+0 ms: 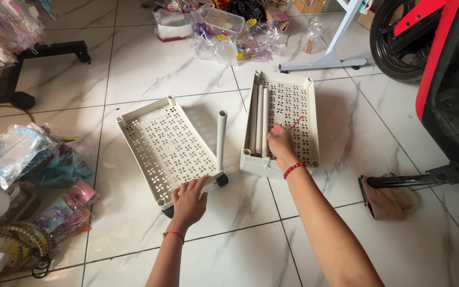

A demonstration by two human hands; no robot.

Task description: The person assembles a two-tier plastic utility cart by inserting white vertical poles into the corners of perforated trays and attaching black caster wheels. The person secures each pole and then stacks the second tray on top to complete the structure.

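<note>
Left hand [188, 202] was pressed flat on the near rim of the tray [167, 146], one post [221, 139] seated upright. Right hand [281, 144] was closed, probably on a tube [259, 114] in the second tray [285, 101]. Tray best kept pinned while posts are seated.

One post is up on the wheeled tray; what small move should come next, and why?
Probably lift one tube from the right tray: the right hand already rests on them, the left hand steadies the wheeled tray, whose other corner sockets look empty.
</note>
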